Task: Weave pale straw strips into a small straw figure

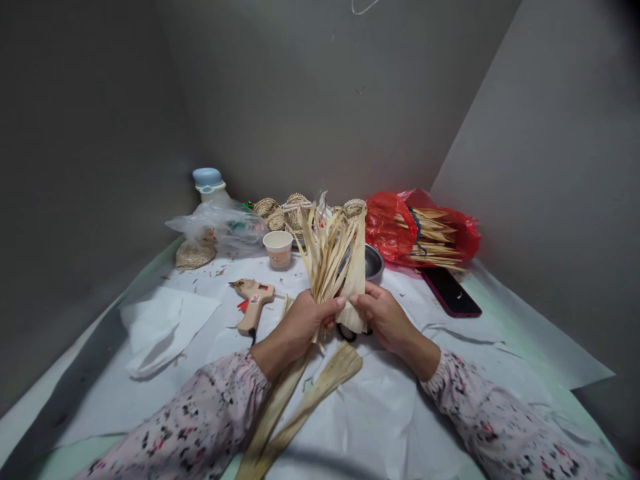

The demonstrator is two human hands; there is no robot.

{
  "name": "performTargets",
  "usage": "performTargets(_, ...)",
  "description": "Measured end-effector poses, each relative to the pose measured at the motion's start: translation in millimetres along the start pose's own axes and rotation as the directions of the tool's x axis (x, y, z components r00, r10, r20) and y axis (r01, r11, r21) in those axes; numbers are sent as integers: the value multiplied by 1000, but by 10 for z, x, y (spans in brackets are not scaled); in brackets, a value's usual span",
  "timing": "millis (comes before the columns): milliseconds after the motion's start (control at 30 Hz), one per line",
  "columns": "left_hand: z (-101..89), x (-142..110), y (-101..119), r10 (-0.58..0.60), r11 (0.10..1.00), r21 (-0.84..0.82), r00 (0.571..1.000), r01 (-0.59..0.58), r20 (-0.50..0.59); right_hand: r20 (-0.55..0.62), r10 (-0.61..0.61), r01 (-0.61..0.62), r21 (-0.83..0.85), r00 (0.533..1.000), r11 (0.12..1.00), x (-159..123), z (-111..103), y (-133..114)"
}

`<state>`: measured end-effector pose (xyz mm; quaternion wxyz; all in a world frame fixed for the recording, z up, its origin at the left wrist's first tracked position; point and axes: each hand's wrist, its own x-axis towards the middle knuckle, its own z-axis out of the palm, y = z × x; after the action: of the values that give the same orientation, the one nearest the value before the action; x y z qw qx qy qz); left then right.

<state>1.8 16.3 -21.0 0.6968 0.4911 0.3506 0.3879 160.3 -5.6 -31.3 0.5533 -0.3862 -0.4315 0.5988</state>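
A bundle of dried leaf strips (327,257) stands upright over the paper-covered table (150,400), gathered at its lower end between both hands, with its thin ends fanning upward and two long, wider tails (305,407) trailing toward the person. The left hand (305,320) is clenched around the bundle, its fingers curled across the strips toward the right. The right hand (383,317) grasps the other side, with its fingers curled over a broad flat strip (357,293), and the fingertips of the two hands nearly meet. Both forearms angle inward from the floral sleeves (500,413), with the wrists low and slightly bent. Even pressure low on the bundle looks best for keeping the strips aligned, since a loose grip could let the thin ones slip. Black loop handles (347,333), possibly scissors, lie just beneath the hands. A hot glue gun (253,303) lies near the left hand, a steel bowl (374,261) sits just beyond the right, and woven pieces (295,213) lie farther off.
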Motion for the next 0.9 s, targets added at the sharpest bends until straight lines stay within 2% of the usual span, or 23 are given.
performTargets(467,30,-36,33,-65,997,-50,998,65,-7,-58,-16,10,-108,998,994,-15,-15,2)
performTargets(700,41,-35,19,-93,990,-104,995,95,24,-30,12,-14,-55,999,998,-1,-19,14)
performTargets(900,37,-35,9,-98,991,-87,995,98,9,-44,1,-3,-53,999,999,0,-13,5)
